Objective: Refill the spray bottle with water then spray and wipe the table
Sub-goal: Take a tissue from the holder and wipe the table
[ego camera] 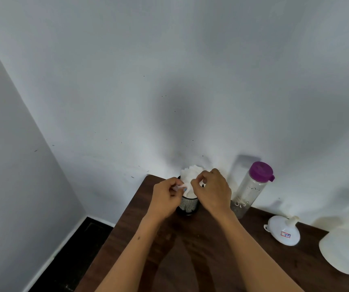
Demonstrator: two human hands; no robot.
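Head view has your fingers right at the wad of white tissue (190, 178) stuffed in the black mesh cup (187, 205). Your left hand (166, 199) has its fingertips (180, 187) pinching a corner of a sheet, and your right hand (212, 189) has its fingers (196, 181) curled and nipping the tissue just beside that, so it looks to me like you're peeling one sheet off the bunch for the wipe. The cup sits at the back of the dark wood worktop (190, 249), close to the wall. Just right of your right hand stands a clear bottle with a purple lid (251, 188), lid on; I can't tell how much is inside. Further right a white funnel (283, 230) lies on its side, and at the frame edge there's a big white thing (344, 249) I can't make out. No spray head visible anywhere, so I can't say where the sprayer is. Stuff that could bite you: yank too hard and the sheet probably tears, or the whole wad comes up and drags the light cup over. Also your right wrist is near that tall bottle, so a sideways elbow swing could knock it down.
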